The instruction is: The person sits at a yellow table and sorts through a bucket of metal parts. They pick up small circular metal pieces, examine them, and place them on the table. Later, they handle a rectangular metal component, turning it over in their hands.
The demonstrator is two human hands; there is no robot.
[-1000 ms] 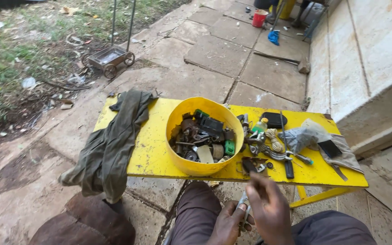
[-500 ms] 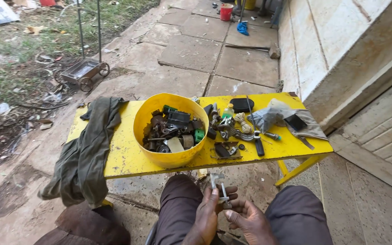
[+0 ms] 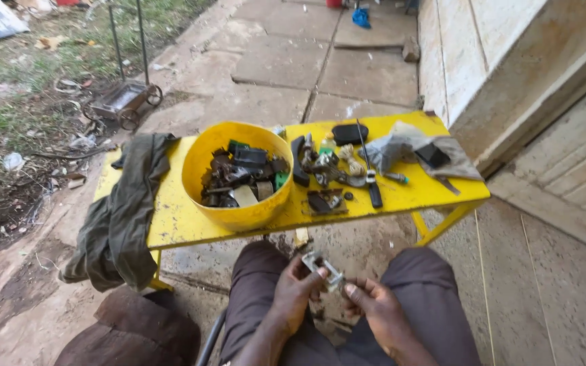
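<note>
Above our lap, at 6 o'clock of the yellow table (image 3: 171, 224), our left hand (image 3: 293, 291) and right hand (image 3: 378, 308) pinch a small metal part (image 3: 325, 269), fingers closed. Yellow bowl (image 3: 235, 213) at 12; paved yard beyond.

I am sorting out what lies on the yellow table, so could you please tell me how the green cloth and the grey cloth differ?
The green cloth lies at the table's left end and hangs well over its front edge; the grey cloth lies at the right end, almost wholly on the top. The green cloth is larger and dark olive; the grey cloth is smaller and pale. A small black object rests on the grey cloth; nothing rests on the green one. Both are crumpled.
</note>
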